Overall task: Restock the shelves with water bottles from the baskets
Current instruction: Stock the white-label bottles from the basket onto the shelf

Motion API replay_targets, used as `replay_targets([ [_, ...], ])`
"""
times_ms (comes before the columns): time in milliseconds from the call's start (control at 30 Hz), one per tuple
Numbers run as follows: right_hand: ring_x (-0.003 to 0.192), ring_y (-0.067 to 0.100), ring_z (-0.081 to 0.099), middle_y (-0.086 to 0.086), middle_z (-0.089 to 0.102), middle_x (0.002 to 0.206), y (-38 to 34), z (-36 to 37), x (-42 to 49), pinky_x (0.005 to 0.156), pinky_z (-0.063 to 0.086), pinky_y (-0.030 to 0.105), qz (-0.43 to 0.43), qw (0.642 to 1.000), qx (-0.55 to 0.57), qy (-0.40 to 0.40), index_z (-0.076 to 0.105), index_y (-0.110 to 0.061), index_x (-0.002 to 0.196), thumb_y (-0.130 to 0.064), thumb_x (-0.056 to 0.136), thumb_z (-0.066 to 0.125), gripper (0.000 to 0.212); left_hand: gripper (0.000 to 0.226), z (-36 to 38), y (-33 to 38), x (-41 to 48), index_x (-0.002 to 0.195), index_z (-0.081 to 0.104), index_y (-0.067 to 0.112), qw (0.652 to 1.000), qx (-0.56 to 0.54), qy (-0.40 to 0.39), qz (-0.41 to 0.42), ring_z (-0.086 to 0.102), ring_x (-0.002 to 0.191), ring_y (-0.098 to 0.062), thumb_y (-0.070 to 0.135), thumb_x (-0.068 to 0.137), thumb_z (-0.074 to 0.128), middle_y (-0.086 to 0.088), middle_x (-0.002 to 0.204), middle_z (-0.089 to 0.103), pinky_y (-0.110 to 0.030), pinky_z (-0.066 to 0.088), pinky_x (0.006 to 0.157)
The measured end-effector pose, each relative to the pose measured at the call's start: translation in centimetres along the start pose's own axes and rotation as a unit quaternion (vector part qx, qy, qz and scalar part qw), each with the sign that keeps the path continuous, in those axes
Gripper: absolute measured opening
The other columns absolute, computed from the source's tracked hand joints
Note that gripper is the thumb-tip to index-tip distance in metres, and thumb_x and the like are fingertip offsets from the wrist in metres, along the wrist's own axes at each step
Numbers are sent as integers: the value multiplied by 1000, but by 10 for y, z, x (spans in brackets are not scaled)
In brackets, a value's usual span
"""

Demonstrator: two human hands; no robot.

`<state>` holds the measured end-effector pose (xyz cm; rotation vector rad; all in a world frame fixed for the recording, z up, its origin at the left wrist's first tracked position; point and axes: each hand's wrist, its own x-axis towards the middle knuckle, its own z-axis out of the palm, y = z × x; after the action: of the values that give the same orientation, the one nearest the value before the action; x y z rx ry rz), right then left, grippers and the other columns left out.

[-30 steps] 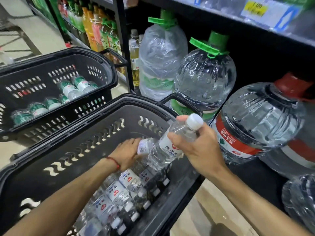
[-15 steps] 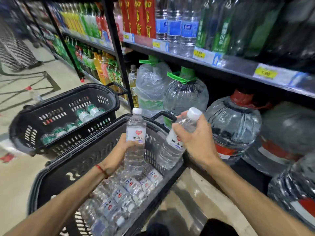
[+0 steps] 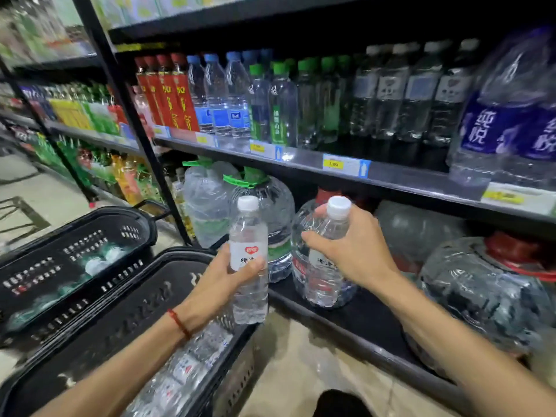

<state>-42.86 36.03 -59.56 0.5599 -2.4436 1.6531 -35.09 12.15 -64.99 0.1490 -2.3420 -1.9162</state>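
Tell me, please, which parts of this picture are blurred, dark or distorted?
Head view: the bottle in the left hand is fairly sharp; the near basket and far-left shelves are motion-blurred; the shelf edge bows slightly from the wide lens, and below it is dark.

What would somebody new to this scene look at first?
Two small white-capped water bottles sit at centre: the left grip holds the upright bottle by the black basket, and the right grip holds the tilted bottle in front of the bottom shelf. Behind them, big water jugs crowd that shelf, with rows of smaller drinks on the shelf above.
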Motion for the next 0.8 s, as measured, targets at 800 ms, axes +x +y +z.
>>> replay_targets([
  [800, 82, 17, 70, -4, 74, 98, -71, -168, -10, 73, 61, 49, -119, 979, -6, 167, 70, -24, 101, -28, 79, 90, 30, 65, 90, 199, 87, 123, 60, 21, 860, 209, 6, 466, 56, 112, 6, 29, 68, 93, 7, 119, 60, -11, 47, 92],
])
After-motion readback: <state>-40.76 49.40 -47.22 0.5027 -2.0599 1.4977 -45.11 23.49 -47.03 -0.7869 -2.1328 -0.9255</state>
